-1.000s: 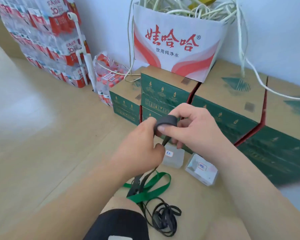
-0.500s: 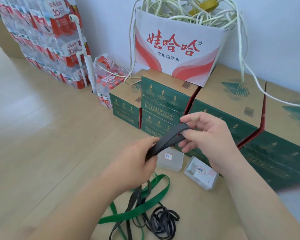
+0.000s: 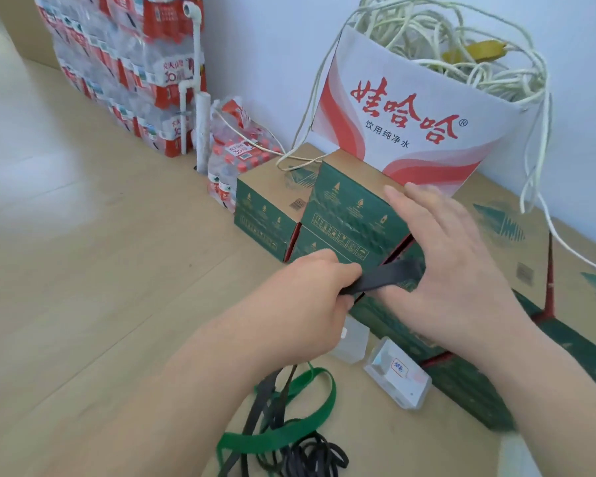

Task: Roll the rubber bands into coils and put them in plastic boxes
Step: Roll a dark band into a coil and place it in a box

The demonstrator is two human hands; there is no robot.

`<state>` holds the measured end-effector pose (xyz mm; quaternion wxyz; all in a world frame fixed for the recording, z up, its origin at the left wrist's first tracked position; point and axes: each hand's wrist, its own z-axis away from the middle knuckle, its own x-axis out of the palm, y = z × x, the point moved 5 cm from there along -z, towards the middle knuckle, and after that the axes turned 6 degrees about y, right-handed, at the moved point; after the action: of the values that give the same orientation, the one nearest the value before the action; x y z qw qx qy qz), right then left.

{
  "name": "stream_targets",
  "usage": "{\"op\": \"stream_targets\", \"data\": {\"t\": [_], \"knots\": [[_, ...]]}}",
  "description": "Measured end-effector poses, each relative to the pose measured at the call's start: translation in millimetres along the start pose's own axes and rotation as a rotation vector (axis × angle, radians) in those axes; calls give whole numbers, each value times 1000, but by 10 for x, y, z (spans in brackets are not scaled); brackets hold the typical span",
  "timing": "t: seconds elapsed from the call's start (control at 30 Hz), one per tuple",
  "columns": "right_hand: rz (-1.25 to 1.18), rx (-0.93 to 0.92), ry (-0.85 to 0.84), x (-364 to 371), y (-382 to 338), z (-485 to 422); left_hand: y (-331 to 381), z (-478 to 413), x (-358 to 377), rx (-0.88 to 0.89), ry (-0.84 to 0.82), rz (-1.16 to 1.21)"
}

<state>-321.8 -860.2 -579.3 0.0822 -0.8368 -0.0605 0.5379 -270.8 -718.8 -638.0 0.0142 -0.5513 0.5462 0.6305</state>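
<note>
Now | left hand (image 3: 310,297) curled tight round one end of the black band (image 3: 386,278) | band runs rightward, held above the floor | right hand (image 3: 455,270) fingers straight, band's other end against its palm | below: green band (image 3: 289,432), then two plastic boxes (image 3: 398,376) on the floor

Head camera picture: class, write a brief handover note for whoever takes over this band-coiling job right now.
Left hand: grips one end of a black band.
Right hand: fingers straight, the band's other end at its palm.
On the floor: a green band, a heap of black bands, a clear box and a labelled box beside the cartons.
Done: no coil shows in either box.
Left: roll the held band, box it, then do the rest.
</note>
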Motion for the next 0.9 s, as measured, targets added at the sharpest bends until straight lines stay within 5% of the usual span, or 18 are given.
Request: {"op": "stream_targets", "data": {"t": [0.27,0.47,0.67,0.9], "knots": [[-483,292,-219,262,155,377,18,-19,192,15,-24,7],[-601,328,-290,447,318,511,-5,-32,370,-43,-25,125],[-544,328,-393,614,486,541,-108,-121,446,-84,-99,-40],[-727,404,-246,648,491,511,-285,-50,636,-160,-150,78]]}}
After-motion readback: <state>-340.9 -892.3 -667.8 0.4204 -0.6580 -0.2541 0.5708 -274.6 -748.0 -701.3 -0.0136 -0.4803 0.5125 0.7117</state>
